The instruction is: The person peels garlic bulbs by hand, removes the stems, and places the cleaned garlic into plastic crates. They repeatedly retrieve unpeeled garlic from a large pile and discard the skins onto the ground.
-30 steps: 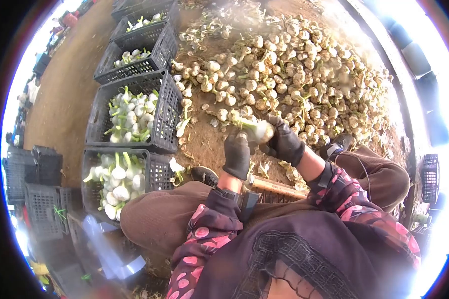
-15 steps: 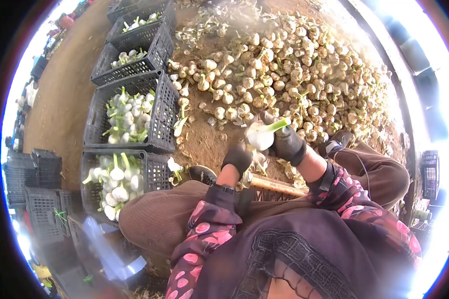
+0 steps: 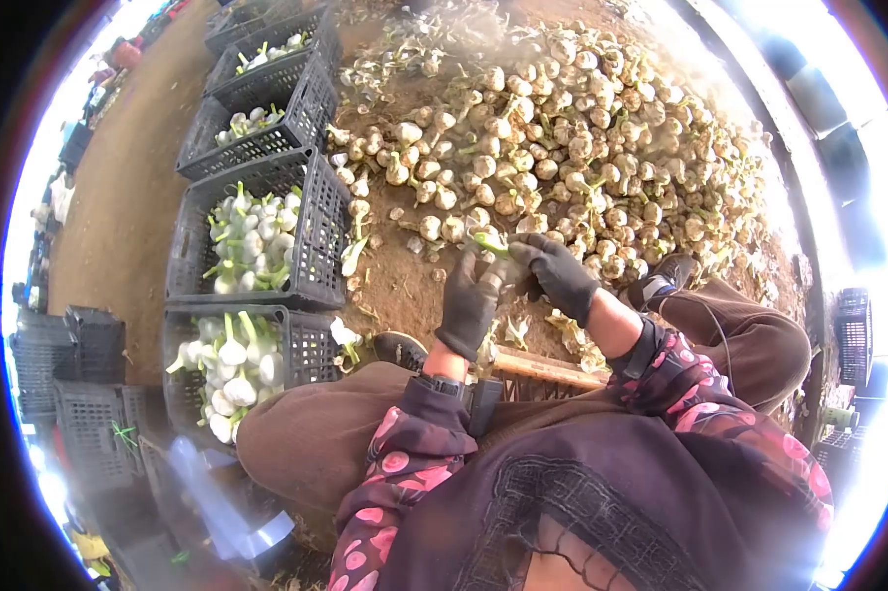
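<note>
Both my hands wear dark gloves and meet in front of my lap around one garlic bulb [image 3: 490, 242]. Its green stem points up and left between the fingers, while most of the bulb is hidden. My left hand [image 3: 469, 307] is closed against it from the left, fingers curled. From the right, my right hand [image 3: 558, 277] grips it with bent fingers and thumb. Below the hands, between my legs, sits a low wooden-edged crate or frame [image 3: 542, 366]. A large heap of untrimmed garlic [image 3: 602, 148] with dry, soiled skins covers the ground ahead.
Black plastic crates [image 3: 313, 236] stand in a row on the left, holding cleaned white garlic [image 3: 250, 236]. The nearest crate touches my left knee area. More dark crates [image 3: 90, 414] are at far left. Loose skins lie on the dirt floor [image 3: 395, 276]. A ledge runs along the right.
The garlic bulb has turned, its green stem swinging from pointing right to pointing left. My left hand has risen and closed in on it, and my right hand has shifted slightly left.
</note>
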A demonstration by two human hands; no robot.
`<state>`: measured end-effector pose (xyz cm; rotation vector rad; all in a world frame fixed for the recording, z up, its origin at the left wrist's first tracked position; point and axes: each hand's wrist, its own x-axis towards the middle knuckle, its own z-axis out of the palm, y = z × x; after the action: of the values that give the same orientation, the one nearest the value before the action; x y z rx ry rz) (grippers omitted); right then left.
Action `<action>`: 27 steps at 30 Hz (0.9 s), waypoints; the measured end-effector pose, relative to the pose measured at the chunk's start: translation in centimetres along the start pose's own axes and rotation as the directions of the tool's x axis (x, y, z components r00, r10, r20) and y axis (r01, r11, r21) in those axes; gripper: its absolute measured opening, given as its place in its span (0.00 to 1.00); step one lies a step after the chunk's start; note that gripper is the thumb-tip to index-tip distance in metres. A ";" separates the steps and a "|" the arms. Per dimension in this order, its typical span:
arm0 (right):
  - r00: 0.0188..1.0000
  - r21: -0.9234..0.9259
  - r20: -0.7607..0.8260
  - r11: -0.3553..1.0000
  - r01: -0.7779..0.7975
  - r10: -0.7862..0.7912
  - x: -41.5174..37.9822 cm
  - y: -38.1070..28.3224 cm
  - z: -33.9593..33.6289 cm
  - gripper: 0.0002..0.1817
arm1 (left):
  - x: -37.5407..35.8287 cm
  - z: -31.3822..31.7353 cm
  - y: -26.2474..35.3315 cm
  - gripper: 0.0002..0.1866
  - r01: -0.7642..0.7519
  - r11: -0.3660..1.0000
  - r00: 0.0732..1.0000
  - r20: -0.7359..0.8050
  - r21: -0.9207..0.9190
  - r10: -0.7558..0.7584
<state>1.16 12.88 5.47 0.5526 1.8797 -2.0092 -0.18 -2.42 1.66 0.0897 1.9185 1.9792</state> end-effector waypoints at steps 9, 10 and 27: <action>0.713 -0.664 0.193 0.445 0.601 -0.674 -0.2 0.0 0.6 0.33 | 0.7 -0.5 0.8 0.11 0.048 0.908 0.995 -0.058 -0.417 -0.079; 0.713 -0.664 0.194 0.445 0.601 -0.674 -0.5 -0.4 0.7 0.33 | 0.7 -0.3 1.1 0.12 0.079 0.980 0.987 -0.123 -0.184 -0.103; 0.855 -0.013 0.155 0.865 0.502 -0.494 -0.2 0.8 0.5 0.25 | 1.3 -1.5 -1.4 0.17 -0.088 0.906 0.996 -0.041 -0.413 0.078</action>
<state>1.69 12.36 4.93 -0.1235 2.1326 -2.2169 -1.47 -3.42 -0.12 0.0335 1.4843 2.4095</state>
